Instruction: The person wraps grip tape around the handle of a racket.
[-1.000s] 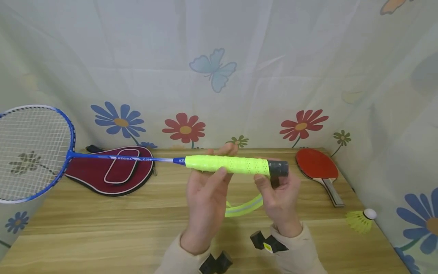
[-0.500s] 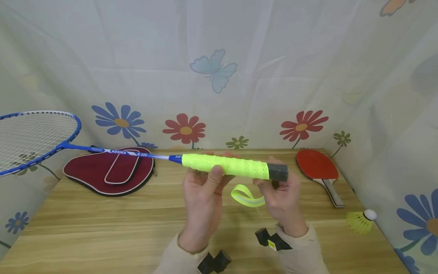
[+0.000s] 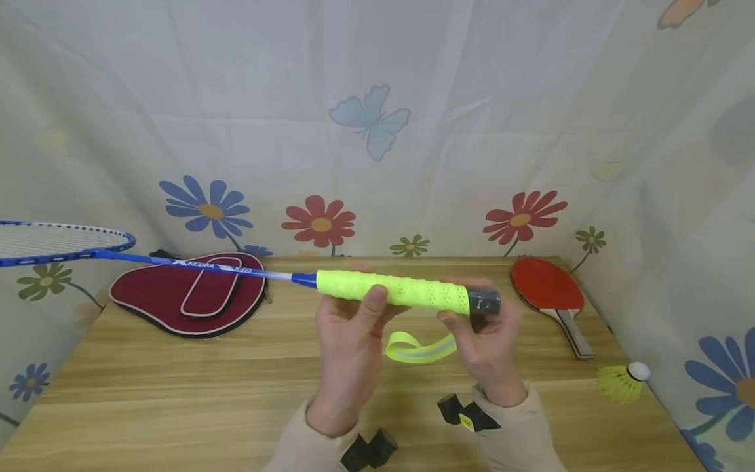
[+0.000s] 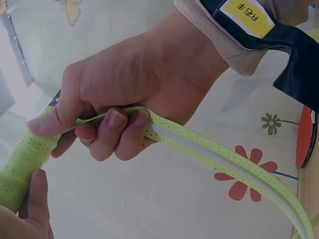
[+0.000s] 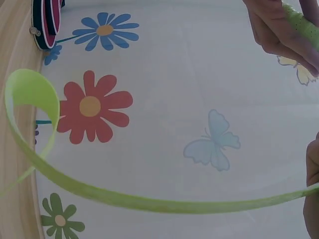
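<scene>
A blue badminton racket [image 3: 206, 264] is held level, its strung head at the left edge in the head view. Neon yellow perforated overgrip tape [image 3: 407, 292] winds round most of the handle, leaving the black butt end [image 3: 485, 301] bare. My left hand [image 3: 348, 347] grips the wrapped handle from below, thumb across its front. Close to the butt end, my right hand [image 3: 486, 347] pinches the tape with thumb on the wrap. In the left wrist view, the loose tape tail [image 4: 219, 152] runs through that hand's curled fingers. Its curled stretch shows in the right wrist view.
On the wooden table [image 3: 194, 387], a maroon paddle case [image 3: 147, 292] lies at the back left. A red table tennis bat [image 3: 547, 285] is at the back right, with a yellow shuttlecock [image 3: 622, 383] nearer the right edge. A flowered curtain [image 3: 460, 164] encloses the back and sides.
The racket has been turned about its length, so its head shows nearly edge-on instead of face-on. My left fingers have curled round the handle. The loose tape has swung and curled.
</scene>
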The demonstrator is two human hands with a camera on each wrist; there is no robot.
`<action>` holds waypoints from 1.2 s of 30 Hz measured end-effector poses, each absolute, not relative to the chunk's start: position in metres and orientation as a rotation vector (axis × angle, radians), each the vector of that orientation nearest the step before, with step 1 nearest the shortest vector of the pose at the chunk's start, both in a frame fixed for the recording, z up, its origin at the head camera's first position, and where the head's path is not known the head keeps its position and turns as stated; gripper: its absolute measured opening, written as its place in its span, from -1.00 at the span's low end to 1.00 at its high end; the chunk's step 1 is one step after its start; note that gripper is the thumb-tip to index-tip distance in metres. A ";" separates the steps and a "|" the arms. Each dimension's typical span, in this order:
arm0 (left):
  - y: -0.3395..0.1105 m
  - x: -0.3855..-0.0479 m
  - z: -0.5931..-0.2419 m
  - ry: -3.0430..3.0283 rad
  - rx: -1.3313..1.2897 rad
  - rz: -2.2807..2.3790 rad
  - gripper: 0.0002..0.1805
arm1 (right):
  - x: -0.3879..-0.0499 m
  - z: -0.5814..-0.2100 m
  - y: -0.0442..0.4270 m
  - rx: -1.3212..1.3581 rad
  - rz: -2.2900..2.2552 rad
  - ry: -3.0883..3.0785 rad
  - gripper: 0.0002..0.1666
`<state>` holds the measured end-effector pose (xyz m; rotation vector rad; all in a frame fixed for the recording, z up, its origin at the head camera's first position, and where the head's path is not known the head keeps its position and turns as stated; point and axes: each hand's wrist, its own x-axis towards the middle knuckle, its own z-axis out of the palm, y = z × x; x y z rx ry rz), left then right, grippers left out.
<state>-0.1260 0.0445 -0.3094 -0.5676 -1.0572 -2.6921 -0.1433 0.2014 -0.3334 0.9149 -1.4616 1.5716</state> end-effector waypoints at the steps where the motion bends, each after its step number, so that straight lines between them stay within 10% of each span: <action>1: 0.045 -0.126 -0.310 -1.064 -0.563 -2.689 -0.79 | -0.143 -0.334 0.201 0.908 1.572 -1.455 -0.49; 13: 0.046 -0.126 -0.308 -0.975 -0.882 -2.656 -0.60 | -0.143 -0.334 0.202 0.807 1.650 -1.506 -0.66; 36: 0.046 -0.124 -0.309 -1.051 -0.604 -2.615 -0.80 | -0.143 -0.332 0.205 1.002 1.667 -1.534 -0.71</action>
